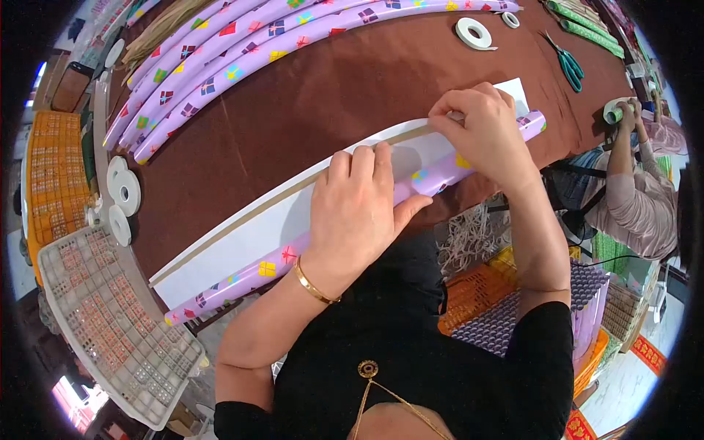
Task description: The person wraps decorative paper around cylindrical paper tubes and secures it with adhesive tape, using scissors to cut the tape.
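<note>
A partly unrolled sheet of purple wrapping paper with a gift-box print lies in front of me, its white underside (271, 220) facing up and the rolled part (253, 273) along the near side. A narrow tan tape strip (246, 215) runs along the sheet's far edge. My left hand (352, 209) rests on the sheet, fingers stretched out to the strip and thumb out over the roll. Farther right, my right hand (480, 132) is closed in a pinch at the strip, near the sheet's right end. Its fingers hide what lies between the tips.
Several finished purple rolls (242, 70) lie at the back left of the brown-covered table (293, 110). White tape rolls (473, 34) and green-handled scissors (567, 64) are at the back right, more tape rolls (125, 192) at the left edge. A co-worker (634, 183) sits to the right.
</note>
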### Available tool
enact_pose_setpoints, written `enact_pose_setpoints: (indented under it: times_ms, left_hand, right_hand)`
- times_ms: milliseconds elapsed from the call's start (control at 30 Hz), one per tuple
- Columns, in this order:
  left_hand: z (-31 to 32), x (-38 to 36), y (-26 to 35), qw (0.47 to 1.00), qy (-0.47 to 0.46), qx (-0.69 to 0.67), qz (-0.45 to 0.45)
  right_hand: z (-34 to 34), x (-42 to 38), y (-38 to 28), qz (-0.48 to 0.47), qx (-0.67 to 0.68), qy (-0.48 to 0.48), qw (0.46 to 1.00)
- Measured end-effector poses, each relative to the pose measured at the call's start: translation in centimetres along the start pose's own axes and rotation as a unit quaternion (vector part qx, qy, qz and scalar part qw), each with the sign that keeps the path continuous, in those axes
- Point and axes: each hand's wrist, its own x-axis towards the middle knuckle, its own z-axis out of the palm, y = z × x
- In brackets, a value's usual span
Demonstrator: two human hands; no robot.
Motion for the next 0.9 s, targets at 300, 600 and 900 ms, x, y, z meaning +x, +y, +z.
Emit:
enact_pose_setpoints:
  times_ms: [300, 600, 900]
  left_hand:
    - [-0.3, 0.5, 0.1, 1.000, -0.021, 0.004, 0.004]
    - [-0.1, 0.2, 0.1, 1.000, -0.028, -0.011, 0.004]
    - [-0.2, 0.1, 0.3, 0.997, -0.082, 0.013, 0.001]
  right_hand:
    - [-0.8, -0.6, 1.2, 0.037, 0.041, 0.032, 0.998]
    - [-2.2, -0.7, 5.3, 0.039, -0.049, 0.079, 0.995]
    - [-2.8, -0.5, 6.9, 0.081, -0.069, 0.079, 0.991]
